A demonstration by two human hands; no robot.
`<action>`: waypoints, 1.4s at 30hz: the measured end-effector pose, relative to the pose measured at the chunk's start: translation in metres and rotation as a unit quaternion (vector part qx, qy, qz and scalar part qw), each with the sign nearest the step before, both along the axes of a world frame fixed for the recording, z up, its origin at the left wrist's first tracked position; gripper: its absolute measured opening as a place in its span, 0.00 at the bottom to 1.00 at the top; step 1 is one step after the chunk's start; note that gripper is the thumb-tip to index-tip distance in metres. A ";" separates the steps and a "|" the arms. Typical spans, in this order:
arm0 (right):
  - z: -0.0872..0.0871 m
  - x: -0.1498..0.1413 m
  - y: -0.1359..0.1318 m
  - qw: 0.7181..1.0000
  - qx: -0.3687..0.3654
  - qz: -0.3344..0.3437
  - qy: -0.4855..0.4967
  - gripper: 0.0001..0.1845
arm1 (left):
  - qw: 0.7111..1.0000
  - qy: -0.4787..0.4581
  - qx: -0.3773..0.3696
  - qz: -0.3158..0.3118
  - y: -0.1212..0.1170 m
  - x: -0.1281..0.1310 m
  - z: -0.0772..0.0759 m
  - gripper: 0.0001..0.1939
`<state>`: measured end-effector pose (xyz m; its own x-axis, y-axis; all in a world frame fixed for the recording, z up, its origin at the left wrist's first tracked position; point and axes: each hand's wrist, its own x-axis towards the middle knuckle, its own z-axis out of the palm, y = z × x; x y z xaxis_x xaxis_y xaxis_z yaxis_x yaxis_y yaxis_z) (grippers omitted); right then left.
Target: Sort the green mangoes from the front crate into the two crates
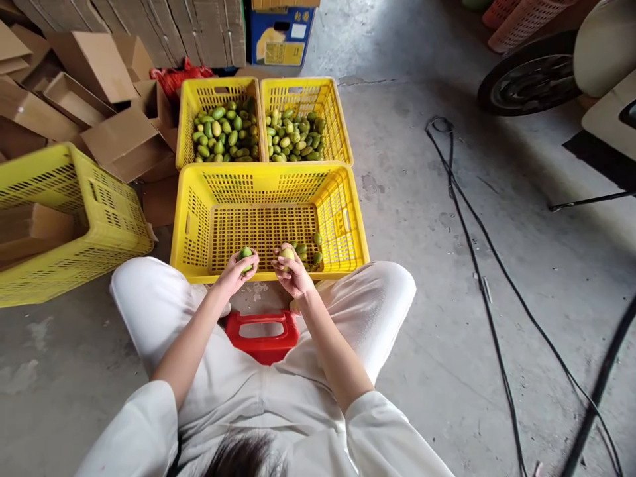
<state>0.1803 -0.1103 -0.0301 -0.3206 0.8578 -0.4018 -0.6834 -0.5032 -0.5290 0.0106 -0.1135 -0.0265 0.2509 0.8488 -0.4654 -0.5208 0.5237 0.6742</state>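
Note:
My left hand [233, 273] is closed round a small green fruit [245, 254] at the near rim of a large yellow crate [268, 179]. My right hand [294, 273] grips a yellowish-green fruit [287, 254] beside it. A few loose green fruits [309, 249] lie in the crate's near right corner. Behind it stand two smaller yellow crates, the left one [216, 88] full of green fruit, the right one [304, 87] holding paler yellow-green fruit. I sit on a red stool [262, 344] with my knees either side of the big crate.
A yellow crate [59, 218] holding cardboard lies tipped at the left, with folded cartons [94, 63] stacked behind. Black cables [477, 265] run across the concrete floor on the right. A wheel [529, 81] and pink baskets [521, 20] stand at the far right.

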 end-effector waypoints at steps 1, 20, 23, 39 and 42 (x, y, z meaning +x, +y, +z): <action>-0.001 0.000 -0.001 1.000 0.006 0.014 -0.003 0.20 | 1.000 -0.004 0.002 -0.002 0.001 0.000 0.000 0.11; -0.020 -0.002 0.003 0.994 -0.079 -0.015 0.078 0.12 | 0.998 -0.043 -0.009 -0.050 0.001 0.003 -0.008 0.15; -0.022 0.000 0.005 0.988 -0.110 -0.024 0.104 0.12 | 0.995 -0.084 -0.036 -0.042 0.002 0.006 -0.012 0.16; -0.021 -0.002 0.007 0.985 -0.154 0.037 0.074 0.08 | 0.997 -0.053 -0.053 -0.005 0.002 0.008 -0.011 0.13; -0.032 -0.006 0.005 0.976 -0.212 0.050 0.026 0.05 | 0.993 -0.066 -0.097 -0.029 0.001 0.013 -0.014 0.11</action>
<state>0.1744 -0.1052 -0.0620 -0.4224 0.5812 -0.6956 -0.6403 -0.7345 -0.2249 0.0239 -0.1123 -0.0407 0.3662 0.7282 -0.5793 -0.5628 0.6691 0.4854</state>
